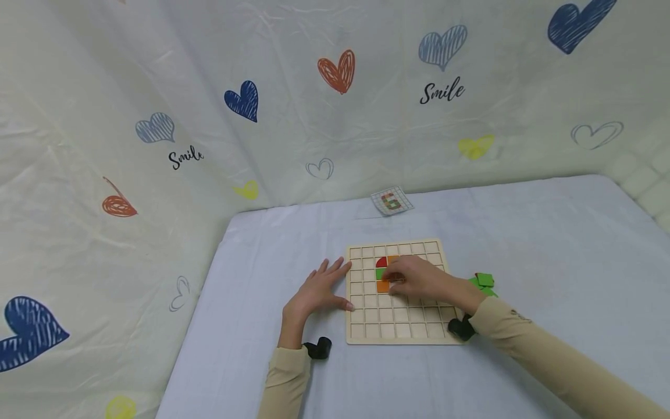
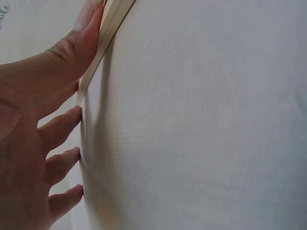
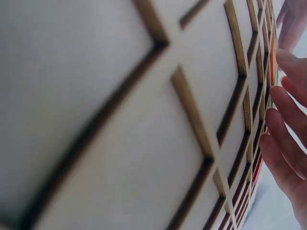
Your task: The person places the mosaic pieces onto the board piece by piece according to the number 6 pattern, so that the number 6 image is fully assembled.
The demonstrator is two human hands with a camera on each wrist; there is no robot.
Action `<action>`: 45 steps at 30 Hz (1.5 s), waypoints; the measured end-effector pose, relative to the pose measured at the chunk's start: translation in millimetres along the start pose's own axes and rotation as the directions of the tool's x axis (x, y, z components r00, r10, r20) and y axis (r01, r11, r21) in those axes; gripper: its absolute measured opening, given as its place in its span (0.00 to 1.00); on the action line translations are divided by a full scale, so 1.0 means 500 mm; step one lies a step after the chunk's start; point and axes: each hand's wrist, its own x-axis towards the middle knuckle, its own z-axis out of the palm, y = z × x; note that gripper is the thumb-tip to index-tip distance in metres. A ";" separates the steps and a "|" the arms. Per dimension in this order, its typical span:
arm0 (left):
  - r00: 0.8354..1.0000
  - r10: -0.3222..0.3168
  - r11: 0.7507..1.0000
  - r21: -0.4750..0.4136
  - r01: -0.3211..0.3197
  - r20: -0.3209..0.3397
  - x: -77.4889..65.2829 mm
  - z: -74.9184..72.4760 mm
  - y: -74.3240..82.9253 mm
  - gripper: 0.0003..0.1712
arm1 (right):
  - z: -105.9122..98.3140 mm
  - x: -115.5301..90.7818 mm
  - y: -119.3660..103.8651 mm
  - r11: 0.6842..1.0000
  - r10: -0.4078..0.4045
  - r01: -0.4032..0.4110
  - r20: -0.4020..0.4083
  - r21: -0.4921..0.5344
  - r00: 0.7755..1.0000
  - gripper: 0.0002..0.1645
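A square wooden grid board (image 1: 373, 332) lies on the white cloth. My left hand (image 1: 319, 291) spreads its fingers along the board's left side, with the thumb on the wooden edge (image 2: 111, 23) in the left wrist view. Over the upper middle of the grid, my right hand (image 1: 421, 278) has its fingertips down at a small column of tiles. Showing there are a rounded red tile (image 1: 381, 262), a green tile (image 1: 380, 273) and an orange tile (image 1: 383, 286). Another orange tile (image 1: 392, 258) is partly covered by the hand. Right fingertips (image 3: 273, 115) meet the tiles at a low angle.
Several loose green tiles (image 1: 485, 280), with a bit of red among them, lie right of the board, partly behind the right forearm. A gridded pattern card (image 1: 391, 201) with a coloured figure lies at the table's back edge, before a heart-printed curtain (image 1: 282, 139).
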 end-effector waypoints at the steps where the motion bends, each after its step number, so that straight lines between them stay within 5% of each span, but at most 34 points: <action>1: 1.000 0.000 1.000 -0.001 0.000 0.000 0.000 0.000 0.000 0.59 | -0.002 -0.003 0.003 1.000 0.001 -0.001 -0.003 0.010 1.000 0.11; 23: 1.000 -0.008 1.000 -0.021 0.008 -0.007 -0.001 0.004 0.002 0.59 | -0.060 -0.111 0.049 0.986 0.155 -0.145 -0.117 0.084 0.981 0.12; 45: 1.000 0.028 0.999 -0.021 -0.028 -0.014 -0.003 0.000 -0.002 0.59 | -0.081 -0.207 0.098 0.975 0.219 -0.224 -0.165 -0.010 0.962 0.15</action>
